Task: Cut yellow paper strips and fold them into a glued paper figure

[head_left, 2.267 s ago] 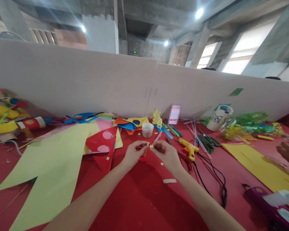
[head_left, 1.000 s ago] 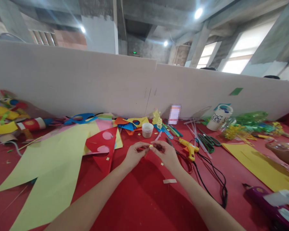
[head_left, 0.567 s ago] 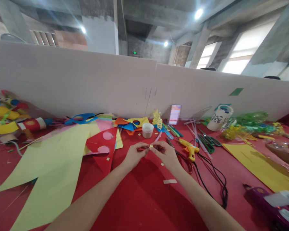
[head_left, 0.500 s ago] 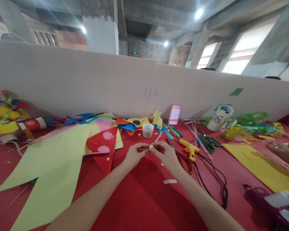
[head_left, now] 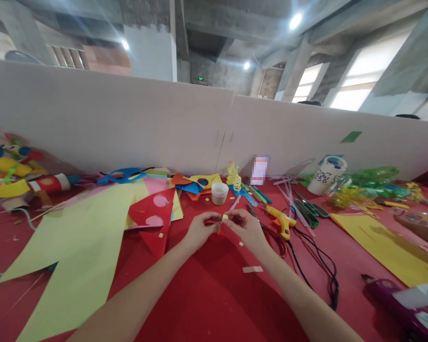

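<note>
My left hand point(head_left: 202, 231) and my right hand point(head_left: 245, 228) meet at the centre, fingertips nearly touching. Between them is a small pale yellow paper piece point(head_left: 225, 217), pinched by the fingers of both hands. A white cup point(head_left: 219, 194) stands just beyond. Below my right hand lie a tiny yellow square point(head_left: 241, 243) and a pale strip point(head_left: 252, 269). To the left is a red paper mask shape point(head_left: 150, 209) with cut-out holes, with another small square on it. A yellow glue gun point(head_left: 281, 222) lies right of my right hand.
Large pale yellow paper point(head_left: 89, 228) covers the left side. Green-handled scissors point(head_left: 306, 212), a black cord point(head_left: 324, 266) and a purple tool point(head_left: 395, 299) lie at the right. Yellow sheets point(head_left: 385, 247) and a white container point(head_left: 322, 178) are beyond. A white partition point(head_left: 128, 118) borders the red table.
The small yellow piece between my fingertips has turned a little and shows more of its face. Both hands stay in nearly the same place.
</note>
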`<state>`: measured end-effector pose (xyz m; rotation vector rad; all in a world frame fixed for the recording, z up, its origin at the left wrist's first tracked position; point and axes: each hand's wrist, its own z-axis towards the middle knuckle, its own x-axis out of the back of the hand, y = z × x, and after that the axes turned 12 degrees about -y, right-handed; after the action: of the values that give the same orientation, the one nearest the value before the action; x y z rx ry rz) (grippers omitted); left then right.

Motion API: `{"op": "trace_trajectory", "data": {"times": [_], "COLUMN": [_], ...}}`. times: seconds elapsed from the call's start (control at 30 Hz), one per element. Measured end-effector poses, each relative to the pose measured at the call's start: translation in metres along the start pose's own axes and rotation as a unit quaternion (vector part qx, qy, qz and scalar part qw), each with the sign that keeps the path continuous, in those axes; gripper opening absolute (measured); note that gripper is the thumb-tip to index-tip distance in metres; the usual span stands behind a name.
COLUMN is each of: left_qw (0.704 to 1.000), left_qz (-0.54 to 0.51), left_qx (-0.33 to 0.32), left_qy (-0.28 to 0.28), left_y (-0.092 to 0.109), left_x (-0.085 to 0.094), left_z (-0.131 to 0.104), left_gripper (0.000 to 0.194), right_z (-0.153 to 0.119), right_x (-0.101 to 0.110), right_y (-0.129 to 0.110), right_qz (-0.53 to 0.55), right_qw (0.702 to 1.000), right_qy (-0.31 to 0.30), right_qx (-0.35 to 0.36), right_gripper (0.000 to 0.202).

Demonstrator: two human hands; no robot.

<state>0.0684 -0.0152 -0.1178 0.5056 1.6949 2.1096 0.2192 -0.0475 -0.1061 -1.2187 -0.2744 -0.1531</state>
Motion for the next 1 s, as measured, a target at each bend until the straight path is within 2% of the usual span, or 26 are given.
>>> {"op": "trace_trajectory", "data": {"times": [0.33,0.53,0.67,1.0], "left_qw": [1.0,1.0,0.999,0.997], "left_qz": [-0.011,-0.02,-0.038,-0.068], "left_qx": [0.015,0.02,0.031,0.038], "left_qy": [-0.023,0.007,0.012,-0.027], "left_y": [-0.004,-0.003,-0.003,-0.001], "left_x": [0.002,0.001,0.0,-0.004], "left_z": [0.0,0.001,0.001,0.0], "left_gripper": [0.016,0.022,0.026,0.021], "right_z": [0.0,0.0,0.002,0.003], "right_x": [0.001,0.0,0.002,0.003], "right_y": [0.001,0.002,0.008,0.011], "right_qz": [0.001,0.07,0.087,0.131], "right_qw": [1.0,0.997,0.994,0.988], "right_qy": [-0.013,0.02,0.034,0.029], "right_qx": [-0.001,-0.029,-0.051,-0.078], "right_gripper": [0.021,0.038,0.037,0.038]}}
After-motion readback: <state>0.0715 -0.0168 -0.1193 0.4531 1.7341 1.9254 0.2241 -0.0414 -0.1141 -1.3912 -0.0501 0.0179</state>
